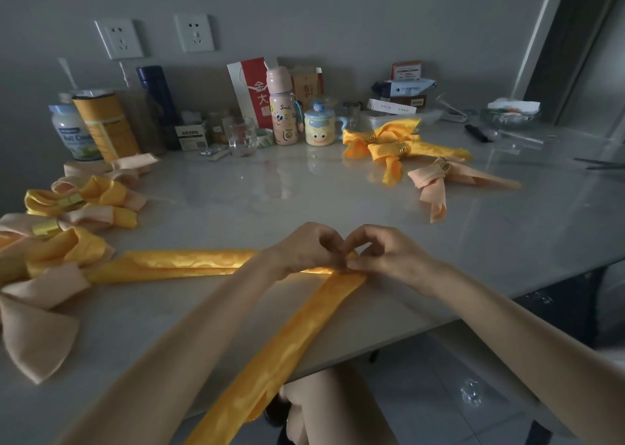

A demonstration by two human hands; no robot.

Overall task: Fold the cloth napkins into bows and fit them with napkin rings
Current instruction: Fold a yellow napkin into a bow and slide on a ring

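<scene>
Napkin (287, 343), yellow, folded into long band; near end hung over tabletop (270, 190) edge, cut off at frame bottom. Bend pinched by left hand (304, 250) and right hand (392, 258); fingertips partly hidden. Ringed bows (385, 150) dimly seen beyond.

A: Surface?
B: Pale glossy table (270, 187), set against the wall. Near edge: one yellow napkin (189, 262) folded to a long band, bent at an angle, one end hanging over the edge.
A: Left side?
B: Heap of finished bows (77, 207), yellow and peach, gold rings (45, 227) on some.
A: Far right?
B: Three ringed bows (389, 143), two yellow, one peach. Along the wall: bottles (72, 129), a tin (105, 123), a glass (240, 136), a pink flask (282, 106), a lidded mug (319, 128), boxes (392, 106), a glass bowl (507, 119).
</scene>
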